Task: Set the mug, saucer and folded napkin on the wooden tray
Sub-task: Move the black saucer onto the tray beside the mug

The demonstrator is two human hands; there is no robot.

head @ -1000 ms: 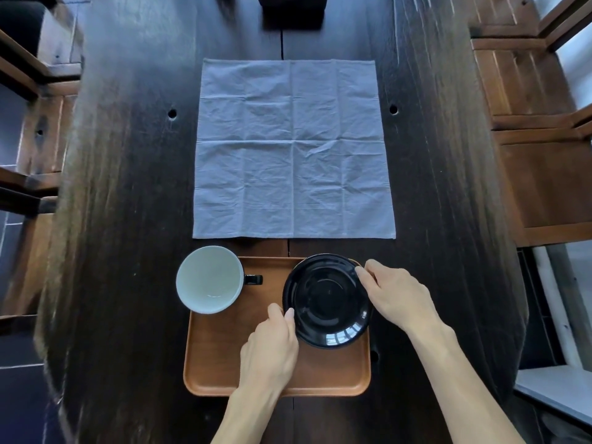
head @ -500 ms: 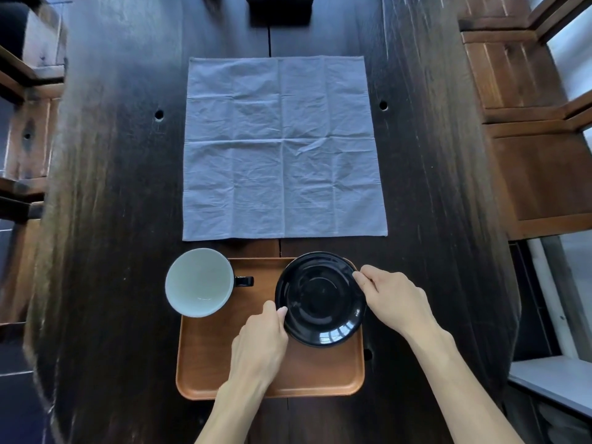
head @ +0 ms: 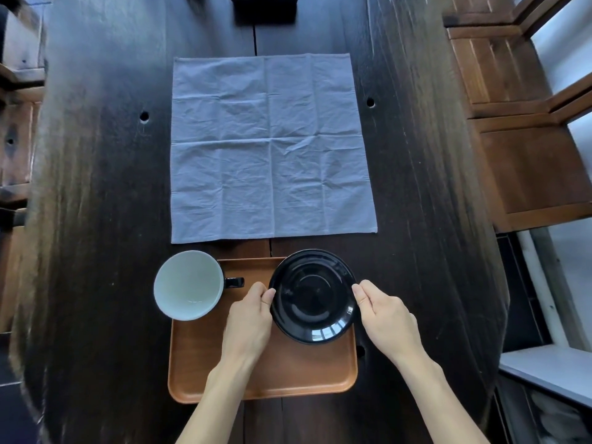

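A black glossy saucer (head: 313,296) sits over the far right corner of the wooden tray (head: 288,370). My left hand (head: 250,318) pinches its left rim and my right hand (head: 384,318) pinches its right rim. A mug (head: 188,285), pale inside with a black handle pointing right, stands at the tray's far left corner, overhanging its edge. A grey-blue napkin (head: 272,149) lies spread flat and unfolded on the dark table beyond the tray.
The dark wooden table (head: 416,219) has small round holes left and right of the napkin. A black object (head: 264,9) stands at the far end. Wooden chairs (head: 528,161) line the right side, more wooden furniture the left.
Both hands have slid a little along the saucer's rim, now opposite each other at its left and right edges. The saucer, mug and napkin have stayed about where they were.
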